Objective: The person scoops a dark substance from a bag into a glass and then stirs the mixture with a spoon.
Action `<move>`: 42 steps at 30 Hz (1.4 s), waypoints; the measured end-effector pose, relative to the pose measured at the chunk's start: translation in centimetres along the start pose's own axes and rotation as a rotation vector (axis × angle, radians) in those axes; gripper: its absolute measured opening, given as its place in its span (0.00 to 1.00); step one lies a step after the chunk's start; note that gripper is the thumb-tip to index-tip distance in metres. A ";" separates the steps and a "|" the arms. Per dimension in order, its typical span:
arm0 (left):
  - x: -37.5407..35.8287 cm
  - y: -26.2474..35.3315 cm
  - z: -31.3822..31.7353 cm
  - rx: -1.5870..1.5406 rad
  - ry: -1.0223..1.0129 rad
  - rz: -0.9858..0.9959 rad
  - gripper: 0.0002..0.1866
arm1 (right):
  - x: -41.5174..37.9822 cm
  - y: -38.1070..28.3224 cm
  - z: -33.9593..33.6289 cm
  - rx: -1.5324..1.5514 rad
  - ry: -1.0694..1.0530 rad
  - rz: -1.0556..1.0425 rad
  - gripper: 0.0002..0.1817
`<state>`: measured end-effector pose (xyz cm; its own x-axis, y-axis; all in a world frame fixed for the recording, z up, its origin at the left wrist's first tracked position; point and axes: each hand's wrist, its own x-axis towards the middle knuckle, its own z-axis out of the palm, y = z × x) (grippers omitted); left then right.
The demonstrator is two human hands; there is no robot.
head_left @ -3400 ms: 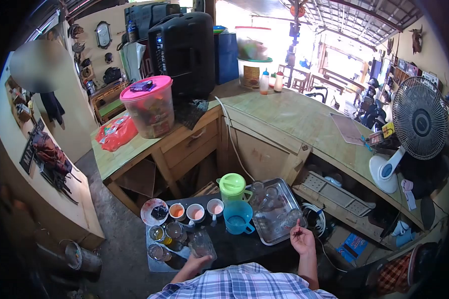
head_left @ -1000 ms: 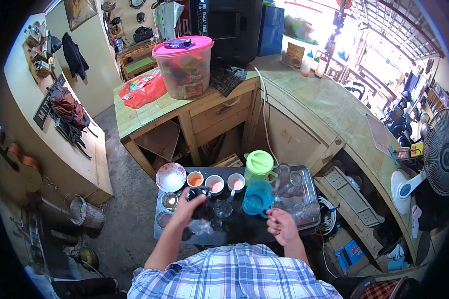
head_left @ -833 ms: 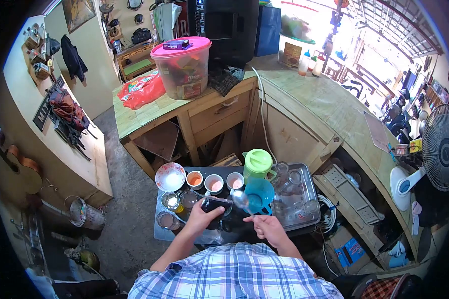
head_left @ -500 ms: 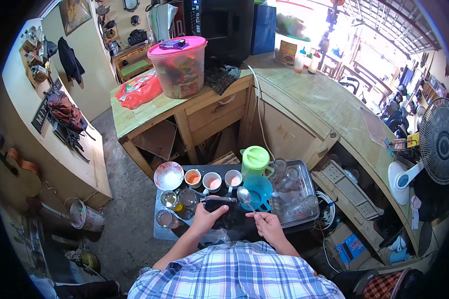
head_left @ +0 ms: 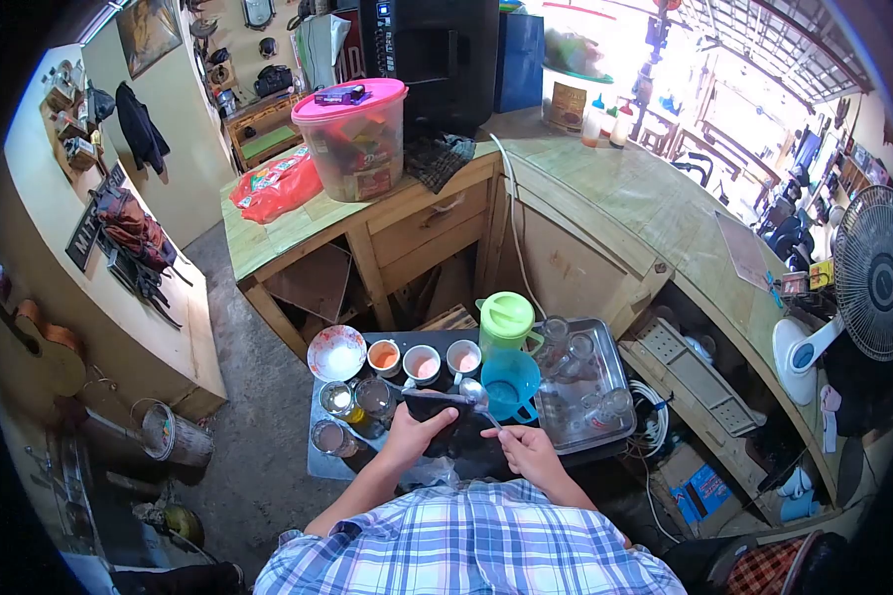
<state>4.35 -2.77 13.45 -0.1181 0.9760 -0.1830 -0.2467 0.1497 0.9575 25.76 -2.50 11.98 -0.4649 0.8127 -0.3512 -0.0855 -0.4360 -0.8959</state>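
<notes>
My left hand (head_left: 415, 436) is closed around a dark, box-like object (head_left: 439, 405); its exact kind I cannot make out. The fingers of my right hand (head_left: 528, 451) pinch the handle of a metal spoon (head_left: 473, 391), whose bowl is beside the right end of the dark object. Just beyond are three cups, a white one (head_left: 422, 363), another white one (head_left: 463, 357) and one with orange contents (head_left: 384, 355). To the right of the spoon stands a blue translucent pitcher (head_left: 512, 382), with a green lidded pitcher (head_left: 507, 322) behind it.
Several glasses, one a glass mug (head_left: 337, 399), stand at the left near a red-stained white bowl (head_left: 335, 352). A clear tray (head_left: 590, 436) with upturned glassware lies right. Wooden counters (head_left: 605, 183) surround the low table; a pink-lidded tub (head_left: 351, 144) and a fan (head_left: 868, 278) rest on them.
The spoon's bowl has moved slightly left and down, closer to the dark object. The dark object has tilted a little in my left hand. The view has shifted slightly.
</notes>
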 end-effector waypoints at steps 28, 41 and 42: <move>0.9 0.5 -0.9 0.120 0.011 0.056 0.11 | -0.6 -1.3 0.8 0.213 -0.044 0.095 0.16; 2.1 2.0 -1.8 0.129 -0.079 0.113 0.14 | 0.0 -0.1 1.0 0.012 -0.002 -0.007 0.15; 2.2 1.9 -1.7 0.153 -0.089 0.093 0.14 | 0.1 0.1 1.0 -0.067 0.022 -0.048 0.15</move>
<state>1.97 -0.62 14.53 -0.0462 0.9959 -0.0780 -0.0892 0.0737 0.9933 24.80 -2.83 12.17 -0.4421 0.8408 -0.3123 -0.0480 -0.3699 -0.9278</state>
